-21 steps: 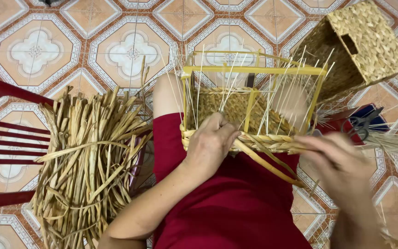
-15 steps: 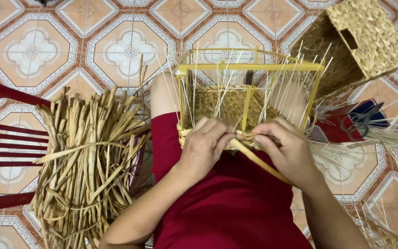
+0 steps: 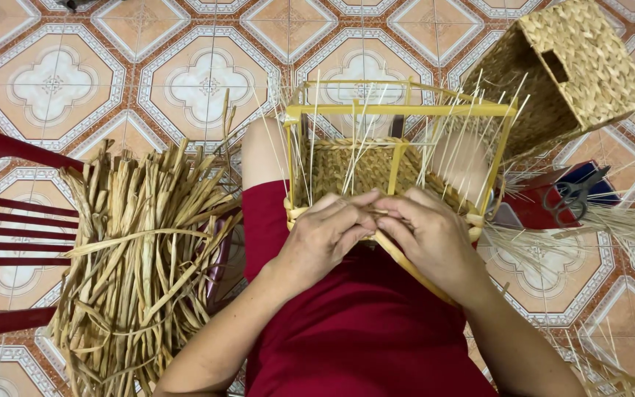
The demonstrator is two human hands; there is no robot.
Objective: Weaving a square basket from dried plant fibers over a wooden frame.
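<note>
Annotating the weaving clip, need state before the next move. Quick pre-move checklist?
1. Both hands on the work: left hand and right hand meet at the near rim of the half-woven basket: ok.
2. Yellow frame sits upright around the basket, on the lap: ok.
3. Strand pinched between fingers: hidden, cannot tell.
4. Spare fibre bundle lies beside the left arm: ok.
5. Scissors on the floor, apart from the right hand: ok.

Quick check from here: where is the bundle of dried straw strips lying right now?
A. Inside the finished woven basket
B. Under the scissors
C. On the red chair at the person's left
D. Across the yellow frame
C: the bundle of dried straw strips lies piled on the red chair at the person's left.
</note>
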